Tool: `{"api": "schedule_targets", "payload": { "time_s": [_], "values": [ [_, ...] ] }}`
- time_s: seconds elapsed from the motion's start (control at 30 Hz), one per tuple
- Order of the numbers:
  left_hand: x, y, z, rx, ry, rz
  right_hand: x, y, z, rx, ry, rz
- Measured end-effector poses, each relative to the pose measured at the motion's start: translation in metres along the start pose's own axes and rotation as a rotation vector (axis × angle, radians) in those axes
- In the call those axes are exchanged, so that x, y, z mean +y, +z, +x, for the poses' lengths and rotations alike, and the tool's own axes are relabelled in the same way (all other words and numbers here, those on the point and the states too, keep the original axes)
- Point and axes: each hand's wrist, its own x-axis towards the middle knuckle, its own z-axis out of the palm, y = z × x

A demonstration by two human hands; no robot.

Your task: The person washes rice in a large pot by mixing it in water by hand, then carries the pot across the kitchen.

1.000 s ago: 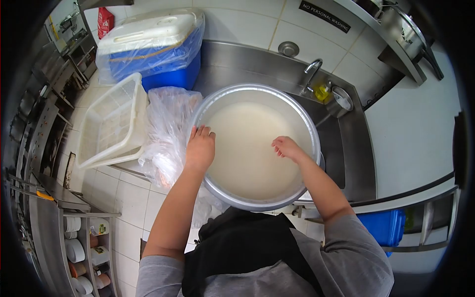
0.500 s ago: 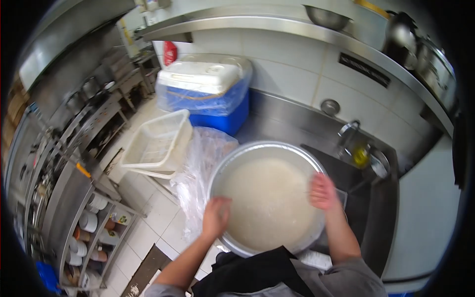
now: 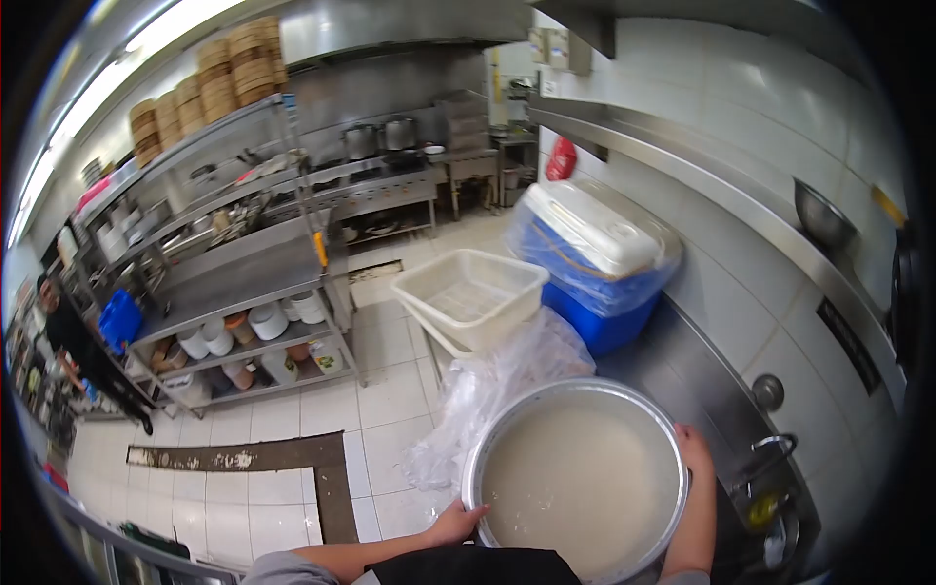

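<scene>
A large round metal pot (image 3: 474, 487) filled with cloudy, off-white liquid (image 3: 585, 478) is right in front of my body. My left hand (image 3: 456, 524) grips its near left side, thumb over the rim and fingers hidden below. On the opposite side, my right hand (image 3: 694, 448) is wrapped around the rim, with its fingers partly hidden behind the wall. Crumpled clear plastic (image 3: 453, 424) lies against the far left of the pot. What bears the pot's weight is hidden beneath it.
A white plastic tub (image 3: 409, 288) and a blue cooler (image 3: 609, 317) stand beyond the pot. The sink counter with a faucet (image 3: 775, 444) runs along the right wall. A dark floor channel (image 3: 331, 478) lies to the left. A person (image 3: 73, 331) stands far left.
My view has swung left, bringing the shelving and person into sight. My right hand has gone from a fist over the pot's edge to holding its rim; my left hand now grips the rim too.
</scene>
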Motion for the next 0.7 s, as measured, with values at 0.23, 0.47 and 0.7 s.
{"api": "schedule_targets", "payload": {
  "time_s": [0.23, 0.47, 0.7],
  "values": [
    [-0.026, -0.006, 0.000, -0.117, 0.169, 0.193, -0.031, 0.013, 0.018, 0.022, -0.091, -0.205],
    [-0.040, -0.039, 0.003, -0.108, 0.144, 0.170, -0.055, 0.019, -0.016, -0.006, 0.036, -0.260],
    [-0.052, -0.087, -0.018, -0.170, 0.282, 0.062, -0.065, 0.048, -0.062, -0.004, 0.128, -0.230]
  ]
}}
